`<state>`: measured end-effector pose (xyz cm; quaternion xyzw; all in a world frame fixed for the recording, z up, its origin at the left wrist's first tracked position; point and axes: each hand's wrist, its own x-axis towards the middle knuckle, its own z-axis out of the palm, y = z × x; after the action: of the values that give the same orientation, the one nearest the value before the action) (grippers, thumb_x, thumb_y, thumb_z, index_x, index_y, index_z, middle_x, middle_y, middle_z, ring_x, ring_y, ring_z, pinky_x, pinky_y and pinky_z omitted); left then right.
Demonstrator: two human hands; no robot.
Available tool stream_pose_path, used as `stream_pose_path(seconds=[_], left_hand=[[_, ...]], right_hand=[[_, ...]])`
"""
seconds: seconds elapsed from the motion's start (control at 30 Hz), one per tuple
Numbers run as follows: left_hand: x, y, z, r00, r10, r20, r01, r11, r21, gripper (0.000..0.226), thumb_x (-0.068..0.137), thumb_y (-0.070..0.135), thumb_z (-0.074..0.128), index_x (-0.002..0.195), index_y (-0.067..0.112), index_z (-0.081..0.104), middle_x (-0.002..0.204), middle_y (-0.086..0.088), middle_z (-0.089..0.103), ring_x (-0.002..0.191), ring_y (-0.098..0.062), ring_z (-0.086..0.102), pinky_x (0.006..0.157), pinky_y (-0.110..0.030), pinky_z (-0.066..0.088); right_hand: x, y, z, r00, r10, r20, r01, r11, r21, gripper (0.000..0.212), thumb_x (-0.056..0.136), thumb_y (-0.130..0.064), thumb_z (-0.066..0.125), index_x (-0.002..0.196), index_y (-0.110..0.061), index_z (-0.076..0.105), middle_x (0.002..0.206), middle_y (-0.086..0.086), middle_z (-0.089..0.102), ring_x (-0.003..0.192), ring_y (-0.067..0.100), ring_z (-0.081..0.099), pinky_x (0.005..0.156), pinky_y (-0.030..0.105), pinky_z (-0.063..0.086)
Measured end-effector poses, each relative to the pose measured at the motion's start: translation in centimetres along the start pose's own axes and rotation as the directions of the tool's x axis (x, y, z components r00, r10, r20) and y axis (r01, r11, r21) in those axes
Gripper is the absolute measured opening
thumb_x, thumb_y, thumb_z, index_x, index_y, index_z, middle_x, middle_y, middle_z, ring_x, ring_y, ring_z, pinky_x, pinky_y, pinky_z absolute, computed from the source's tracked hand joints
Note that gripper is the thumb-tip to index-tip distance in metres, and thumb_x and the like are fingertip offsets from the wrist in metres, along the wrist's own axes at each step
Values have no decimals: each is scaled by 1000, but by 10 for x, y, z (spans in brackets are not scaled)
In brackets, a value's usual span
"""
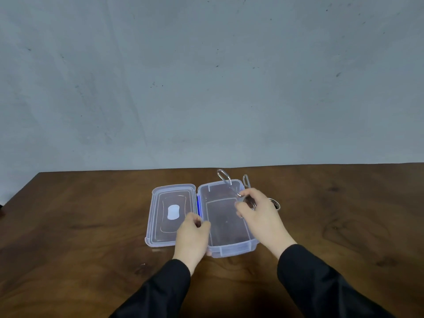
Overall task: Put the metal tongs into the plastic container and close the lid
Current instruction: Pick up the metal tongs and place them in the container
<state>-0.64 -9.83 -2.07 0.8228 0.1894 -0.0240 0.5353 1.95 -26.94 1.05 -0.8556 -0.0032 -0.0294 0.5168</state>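
A clear plastic container (231, 249) sits open on the wooden table, with its lid (160, 203) folded flat to the left on a blue hinge. My right hand (259, 212) grips the metal tongs (226, 179) over the container's far right part; the two looped tips point away from me, and the spring end sticks out behind my fingers on the right. My left hand (192, 237) rests on the container's near left wall by the hinge, fingers curled over the rim. The inside of the container holds nothing.
The dark wooden table (91, 226) extends widely to the left, right and front of the container. Its far edge meets a grey wall (206, 76) just behind the container.
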Motion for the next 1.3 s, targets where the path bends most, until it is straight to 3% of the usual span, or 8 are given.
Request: stream_pose_path(seconds=[0.13,0.4,0.57,0.7,0.83,1.0,1.17,1.3], left_hand=[[2,-10,-5,1000,3,-11,-3,999,44,6,99,19,54,93,17,54,83,-9,67,51,-22,68,46,-21,56],[17,-24,-33,999,17,-37,-11,988,154,6,97,19,56,91,21,54,88,-6,66,55,-25,70,50,-25,56],[21,-32,-27,991,121,-62,-109,978,178,6,98,26,58,102,21,60,100,2,64,91,-16,64,75,-24,52],[18,-35,-21,986,139,-88,-128,985,119,11,100,27,55,105,20,62,101,1,66,94,-15,63,79,-24,50],[19,-36,-18,984,151,-96,-139,982,125,12,100,29,53,105,22,61,103,2,67,94,-14,63,75,-19,48],[20,-36,-20,981,158,-109,-141,979,148,19,99,29,57,117,22,56,110,5,66,93,-12,63,81,-23,54],[21,-33,-26,969,226,-97,-199,953,228,39,98,32,59,134,24,48,127,4,62,101,-15,64,86,-26,54],[29,-28,-24,950,306,-57,-271,902,337,47,99,32,57,144,23,48,143,2,56,125,-18,57,99,-27,48]], right_hand=[[-7,5,12,999,10,46,-9,1000,-27,19,94,-23,64,113,-23,64,104,0,64,93,13,62,73,14,46],[-11,4,50,993,-14,120,23,997,-68,28,95,-29,64,123,-23,62,115,-5,59,93,7,62,75,10,48],[-2,2,64,993,17,113,13,966,-258,32,96,-36,63,124,-21,61,117,-4,58,91,14,65,80,20,57],[9,3,80,982,84,172,-1,901,-434,27,94,-34,66,110,-13,64,105,7,64,85,19,68,72,29,60],[15,13,97,961,141,238,16,830,-558,30,94,-35,68,114,-13,66,106,10,68,91,24,71,84,34,61],[13,4,93,952,91,292,128,747,-652,32,96,-40,63,112,-13,68,97,5,70,91,23,72,84,31,60],[17,7,51,973,-223,-52,156,812,-563,34,99,-43,52,84,-17,66,80,1,64,71,22,63,65,39,56],[32,42,19,931,84,-356,-208,922,-326,36,97,-48,55,115,-19,66,115,6,64,103,24,63,87,47,56]])
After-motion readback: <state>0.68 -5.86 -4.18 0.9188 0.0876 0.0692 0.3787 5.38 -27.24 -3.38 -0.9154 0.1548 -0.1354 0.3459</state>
